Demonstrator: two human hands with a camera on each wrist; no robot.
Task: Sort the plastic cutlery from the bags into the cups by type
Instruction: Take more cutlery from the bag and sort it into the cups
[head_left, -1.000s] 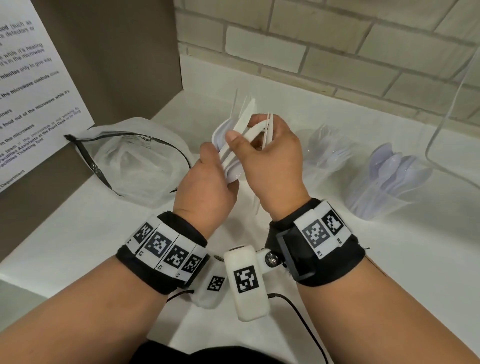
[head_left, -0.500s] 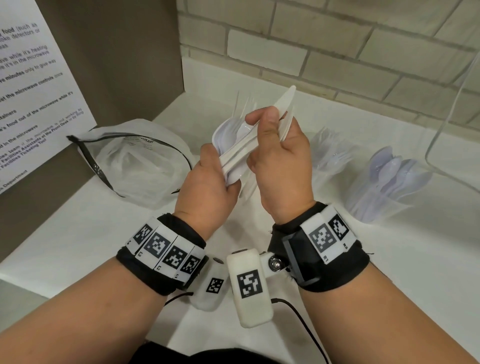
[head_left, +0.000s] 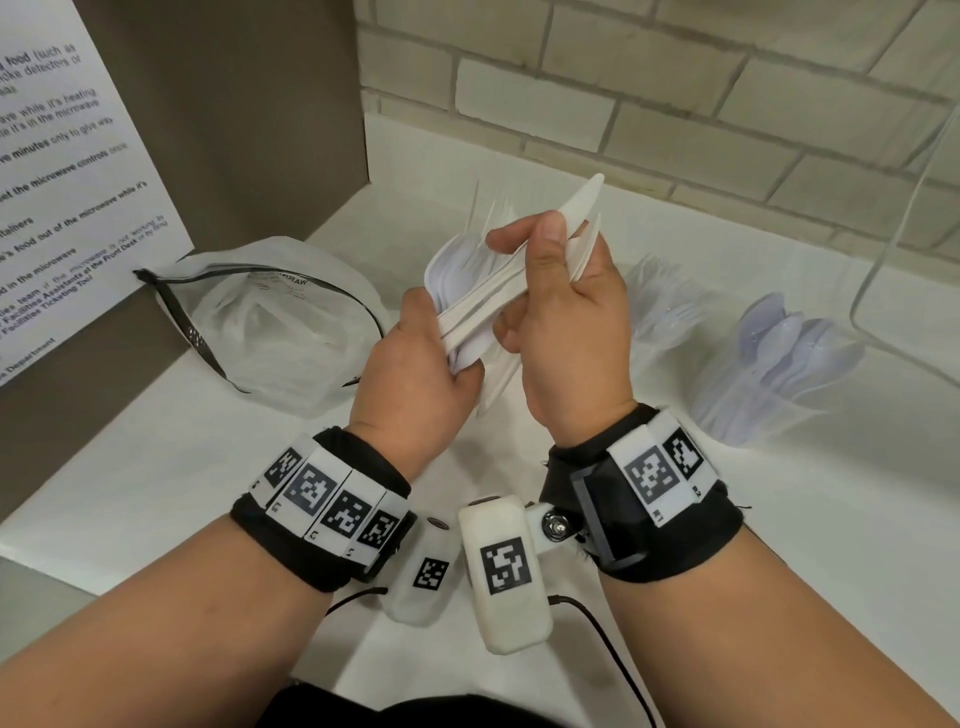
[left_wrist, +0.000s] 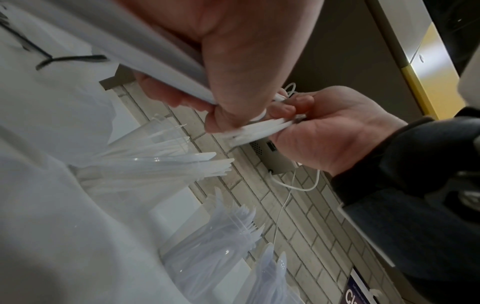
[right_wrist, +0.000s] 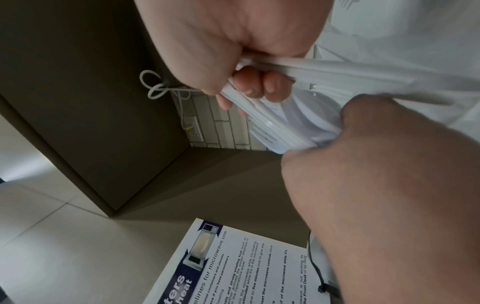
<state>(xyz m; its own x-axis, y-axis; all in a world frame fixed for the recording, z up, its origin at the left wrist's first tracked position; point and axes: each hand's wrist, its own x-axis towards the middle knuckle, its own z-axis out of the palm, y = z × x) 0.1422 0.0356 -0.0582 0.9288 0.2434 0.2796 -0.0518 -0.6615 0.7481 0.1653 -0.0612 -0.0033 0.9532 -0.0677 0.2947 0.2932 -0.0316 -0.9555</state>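
My left hand (head_left: 415, 364) grips a bundle of white plastic cutlery (head_left: 457, 275), spoons among them, held up above the counter. My right hand (head_left: 561, 312) pinches white knives (head_left: 584, 208) at the top of that bundle, their blades pointing up and right. The left wrist view shows my right hand (left_wrist: 324, 131) curled round the knife handles (left_wrist: 262, 126). In the right wrist view its fingers (right_wrist: 254, 84) close on the handles. A clear cup of forks (head_left: 670, 306) and a clear cup of spoons (head_left: 779, 364) stand to the right. A cup of knives (left_wrist: 155, 164) shows in the left wrist view.
A crumpled clear zip bag (head_left: 270, 322) lies on the white counter (head_left: 156, 467) at the left. A brown panel with a printed notice (head_left: 62, 182) stands at far left, a brick wall (head_left: 675, 104) behind. A clear curved container edge (head_left: 883, 260) is at far right.
My right hand has drawn the knives upward and to the right out of the bundle. The left hand has stayed in place with the rest of the cutlery.
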